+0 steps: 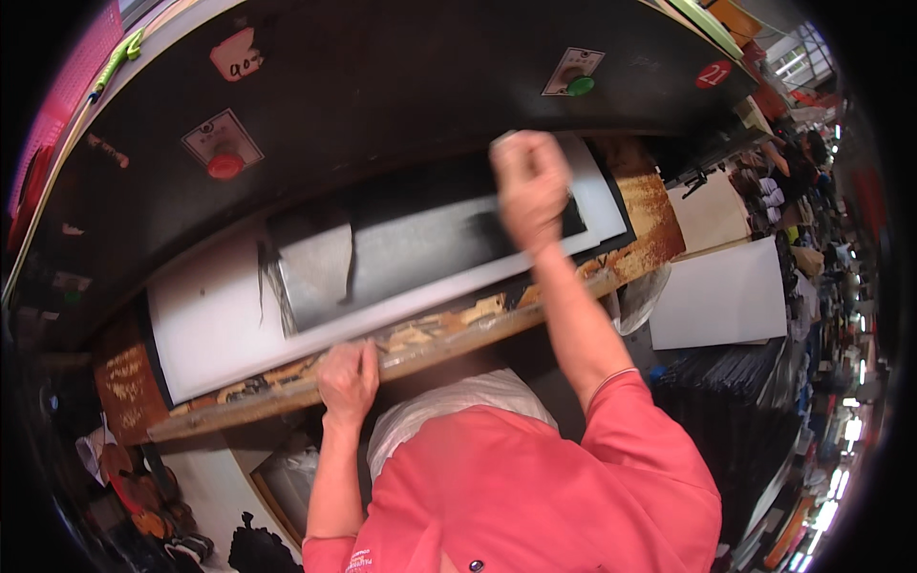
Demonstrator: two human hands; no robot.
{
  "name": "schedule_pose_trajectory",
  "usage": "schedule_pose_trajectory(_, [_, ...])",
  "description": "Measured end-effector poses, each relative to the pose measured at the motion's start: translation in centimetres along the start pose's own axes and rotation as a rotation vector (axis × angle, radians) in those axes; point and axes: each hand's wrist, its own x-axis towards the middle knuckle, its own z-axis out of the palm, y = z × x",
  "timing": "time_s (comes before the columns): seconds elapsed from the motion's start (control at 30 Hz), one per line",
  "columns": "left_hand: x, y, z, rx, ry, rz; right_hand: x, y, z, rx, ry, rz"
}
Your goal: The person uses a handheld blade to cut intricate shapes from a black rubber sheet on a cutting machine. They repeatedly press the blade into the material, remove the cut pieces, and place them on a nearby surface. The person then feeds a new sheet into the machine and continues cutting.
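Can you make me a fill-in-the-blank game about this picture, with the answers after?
1. The dark panel has a green button and a ____ button.
2. The shiny black sheet lies on a ____ board.
3. The ____ hand is closer to the wooden edge than the other hand.

Missing words: red; white; left.

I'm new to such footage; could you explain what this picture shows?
This picture comes from a head-worn fisheye camera looking down, so straight edges bend. No robot: a person in a red shirt works bare-handed. A dark sheet lies on a white board, before a black panel with a red button and a green button. The right hand, blurred and curled closed, is over it; the left hand is curled at the wooden edge. I can't tell whether either holds anything.
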Motion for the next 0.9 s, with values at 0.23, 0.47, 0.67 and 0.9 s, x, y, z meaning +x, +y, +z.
schedule_pose_trajectory(0.23, [4.8,-0.7,1.4,0.142,0.146,-0.084,5.7,2.1,-7.8,-0.146,-0.09,-0.076])
schedule_pose_trajectory(0.47, [10.0,-1.9,1.5,0.206,0.099,-0.22,-6.0,7.1,-7.7,-0.632,-0.268,-0.358])
schedule_pose_trajectory(0.67, [9.6,-2.2,1.6,0.182,0.159,-0.209,-6.3,7.9,-7.2,-0.596,-0.279,-0.268])
schedule_pose_trajectory(0.9, [9.4,-2.1,1.4,0.188,0.127,-0.24,-6.5,8.0,-7.4,-0.621,-0.344,-0.268])
